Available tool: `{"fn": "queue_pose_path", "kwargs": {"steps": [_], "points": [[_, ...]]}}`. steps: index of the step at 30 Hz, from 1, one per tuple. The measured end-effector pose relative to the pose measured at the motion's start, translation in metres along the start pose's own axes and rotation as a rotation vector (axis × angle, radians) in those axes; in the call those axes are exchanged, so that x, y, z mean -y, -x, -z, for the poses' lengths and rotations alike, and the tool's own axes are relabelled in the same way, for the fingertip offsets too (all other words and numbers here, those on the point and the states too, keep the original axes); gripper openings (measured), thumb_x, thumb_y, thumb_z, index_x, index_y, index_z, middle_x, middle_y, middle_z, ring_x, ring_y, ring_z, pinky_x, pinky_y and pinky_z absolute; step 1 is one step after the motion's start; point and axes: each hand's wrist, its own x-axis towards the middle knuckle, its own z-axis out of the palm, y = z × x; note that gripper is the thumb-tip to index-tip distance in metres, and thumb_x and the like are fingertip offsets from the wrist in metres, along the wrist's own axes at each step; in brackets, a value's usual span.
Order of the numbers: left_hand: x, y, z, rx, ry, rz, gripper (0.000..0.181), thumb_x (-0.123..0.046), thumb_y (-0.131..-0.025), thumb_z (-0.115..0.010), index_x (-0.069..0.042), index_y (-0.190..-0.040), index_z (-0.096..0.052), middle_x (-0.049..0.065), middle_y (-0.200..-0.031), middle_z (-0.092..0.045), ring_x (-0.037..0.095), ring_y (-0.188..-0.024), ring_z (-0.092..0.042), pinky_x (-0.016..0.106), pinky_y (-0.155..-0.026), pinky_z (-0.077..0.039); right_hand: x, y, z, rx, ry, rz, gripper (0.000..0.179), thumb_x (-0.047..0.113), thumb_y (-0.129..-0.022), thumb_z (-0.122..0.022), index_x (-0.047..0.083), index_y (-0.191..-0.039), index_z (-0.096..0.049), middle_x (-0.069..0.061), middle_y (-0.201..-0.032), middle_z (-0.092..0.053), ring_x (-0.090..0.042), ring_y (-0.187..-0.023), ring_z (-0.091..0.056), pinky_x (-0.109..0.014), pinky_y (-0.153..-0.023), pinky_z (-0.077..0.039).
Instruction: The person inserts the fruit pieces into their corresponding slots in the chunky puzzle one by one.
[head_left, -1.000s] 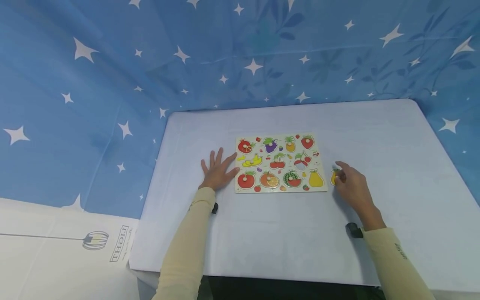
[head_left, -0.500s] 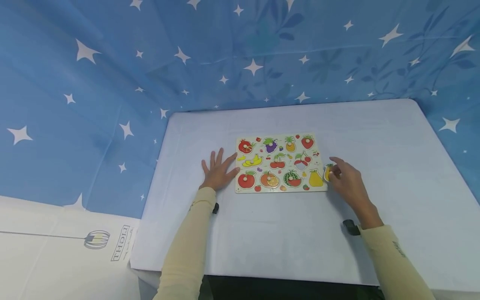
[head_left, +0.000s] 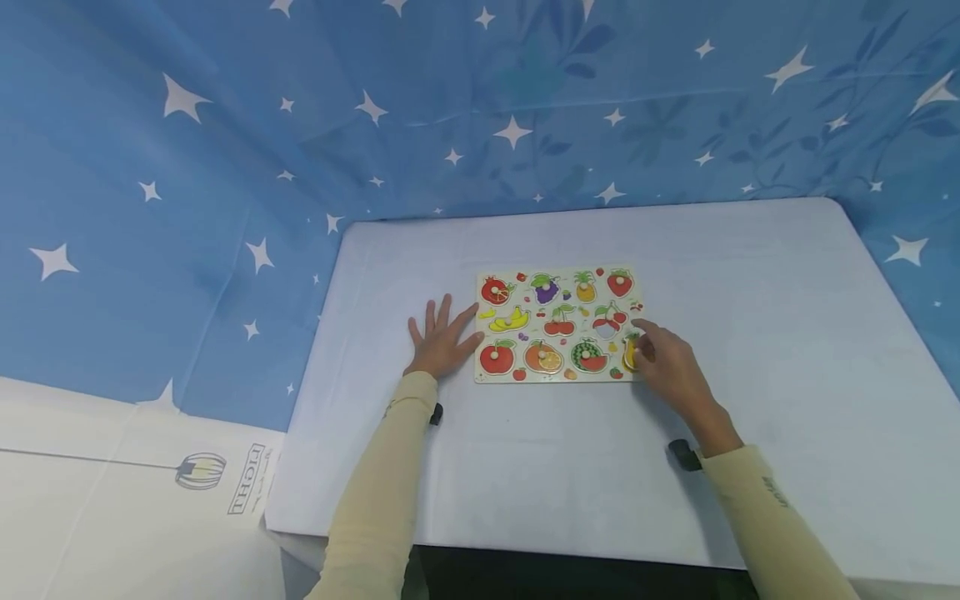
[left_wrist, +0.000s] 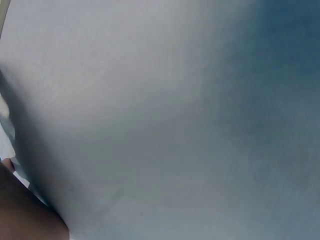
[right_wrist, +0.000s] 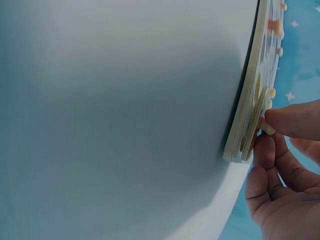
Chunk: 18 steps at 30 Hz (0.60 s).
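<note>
A fruit knob-puzzle board (head_left: 558, 342) lies on the table, with several fruit pieces in its recesses. My left hand (head_left: 438, 343) rests flat beside its left edge, fingers spread, thumb and index fingertips at the edge. In the left wrist view only a dark bit of that hand (left_wrist: 27, 215) shows at the lower left. My right hand (head_left: 670, 371) pinches the knob of a yellow pear puzzle piece (head_left: 628, 353) over the board's lower right corner. In the right wrist view the pear piece (right_wrist: 254, 125) sits slightly tilted, close over the board, thumb and fingertips at its knob.
The white-covered table (head_left: 570, 467) extends around the board on every side. A blue curtain with white stars (head_left: 510, 133) hangs behind and to the left. White fabric with a printed lamp (head_left: 198, 471) lies at the lower left.
My right hand has carried the pear piece leftward from the table beside the board to over its lower right corner, covering the printed pear there. The left hand has stayed at the left edge.
</note>
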Motion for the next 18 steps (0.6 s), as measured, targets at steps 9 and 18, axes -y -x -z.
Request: {"fn": "queue_pose_path", "kwargs": {"steps": [9,18], "points": [[-0.0006,0.0003,0.0003,0.007,-0.013,-0.01,0.07,-0.062,-0.108,-0.047,-0.039,-0.171,-0.026,0.006,-0.18,0.009,0.035,-0.162,0.021,0.067,-0.122,0.016,0.0002,0.0001,-0.007,0.001,0.037,0.025,0.052,-0.009,-0.094,-0.066,-0.009,-0.145,-0.056,-0.023,-0.103,-0.067,-0.036,-0.091,-0.061,-0.05,-0.08,-0.051],[-0.0025,0.0017,0.002,0.013,-0.012,0.005,0.07,-0.06,-0.109,-0.048,-0.039,-0.171,-0.026,0.006,-0.18,0.009,0.034,-0.162,0.021,0.066,-0.122,0.017,0.0016,0.0013,-0.0089,0.008,0.047,-0.005,0.052,-0.008,-0.095,-0.066,-0.01,-0.146,-0.054,-0.024,-0.104,-0.067,-0.036,-0.092,-0.06,-0.052,-0.081,-0.052]]}}
